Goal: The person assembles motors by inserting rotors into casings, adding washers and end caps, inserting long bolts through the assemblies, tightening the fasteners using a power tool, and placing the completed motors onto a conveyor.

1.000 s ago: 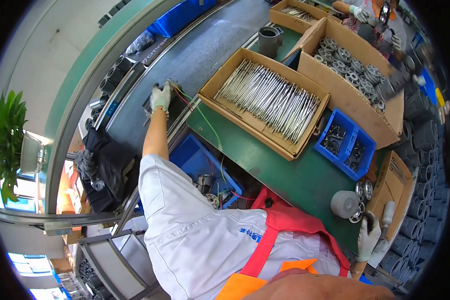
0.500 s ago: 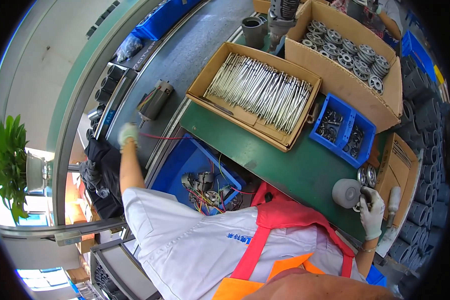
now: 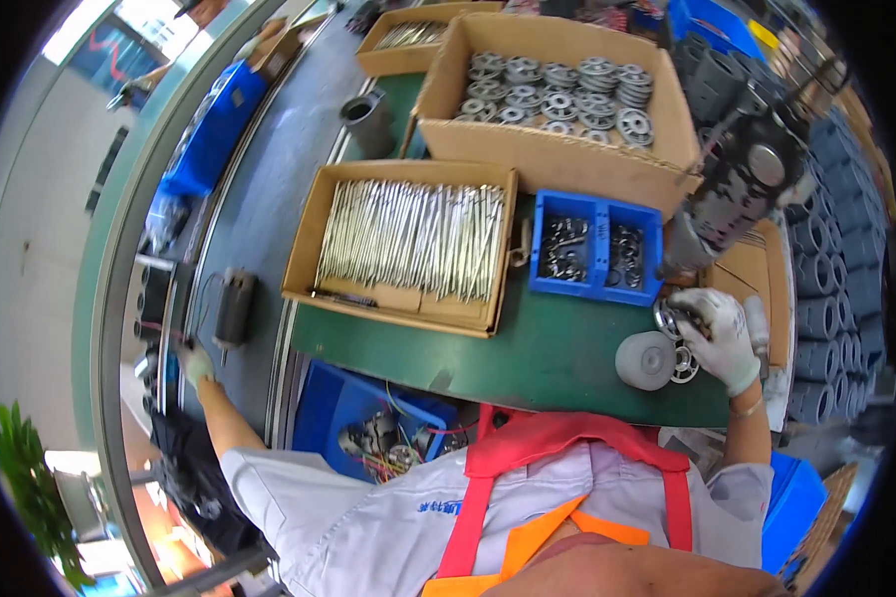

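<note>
My gloved right hand (image 3: 724, 340) is closed around a round metal end cap (image 3: 665, 320) at the right of the green bench. Beside it stands a grey cylinder (image 3: 645, 360), with a second metal end cap (image 3: 684, 365) lying between the cylinder and the hand. My gloved left hand (image 3: 198, 364) reaches far left over the conveyor, below a grey motor (image 3: 235, 309) that it does not touch. A thin reddish wire (image 3: 159, 327) shows by its fingertips. Those fingers are small and blurred, so I cannot tell whether they grip the wire.
A carton of metal rods (image 3: 299, 279) sits mid-bench. Behind it is a larger carton of metal end caps (image 3: 558, 154). A blue two-part bin (image 3: 595, 291) holds small parts. A power tool (image 3: 742, 184) hangs at right. Below the bench, a blue crate (image 3: 314, 418) holds wired parts.
The view has swung, shifting the bench leftward. My right hand has moved from beside the cylinder onto the metal end caps. The red wire no longer stretches from my left hand toward the crate.
</note>
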{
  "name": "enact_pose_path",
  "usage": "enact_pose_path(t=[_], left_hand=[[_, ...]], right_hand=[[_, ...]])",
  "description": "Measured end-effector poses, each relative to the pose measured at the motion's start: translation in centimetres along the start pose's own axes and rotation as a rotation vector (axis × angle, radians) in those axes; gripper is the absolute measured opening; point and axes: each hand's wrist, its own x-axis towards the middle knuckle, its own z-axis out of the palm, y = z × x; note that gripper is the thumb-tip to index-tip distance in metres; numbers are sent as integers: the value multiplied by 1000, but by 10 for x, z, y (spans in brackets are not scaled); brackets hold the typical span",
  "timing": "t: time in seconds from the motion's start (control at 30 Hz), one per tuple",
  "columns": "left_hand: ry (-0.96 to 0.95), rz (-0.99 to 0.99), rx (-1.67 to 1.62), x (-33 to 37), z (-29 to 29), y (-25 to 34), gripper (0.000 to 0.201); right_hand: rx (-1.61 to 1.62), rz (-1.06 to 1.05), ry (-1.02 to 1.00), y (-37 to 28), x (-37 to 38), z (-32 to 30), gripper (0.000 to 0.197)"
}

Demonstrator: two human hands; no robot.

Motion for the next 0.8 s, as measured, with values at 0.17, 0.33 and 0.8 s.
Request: enact_pose_path(t=[0.17, 0.33, 0.8], left_hand=[[-383, -191, -417, -100, 55, -30, 58], [-5, -458, -785, -173, 8, 69, 79], [-174, 1017, -987, -260, -84, 410, 27]], right_hand=[[-72, 33, 256, 42, 37, -31, 22], [172, 63, 471, 140, 125, -42, 21], [259, 125, 260, 76, 90, 1, 23]])
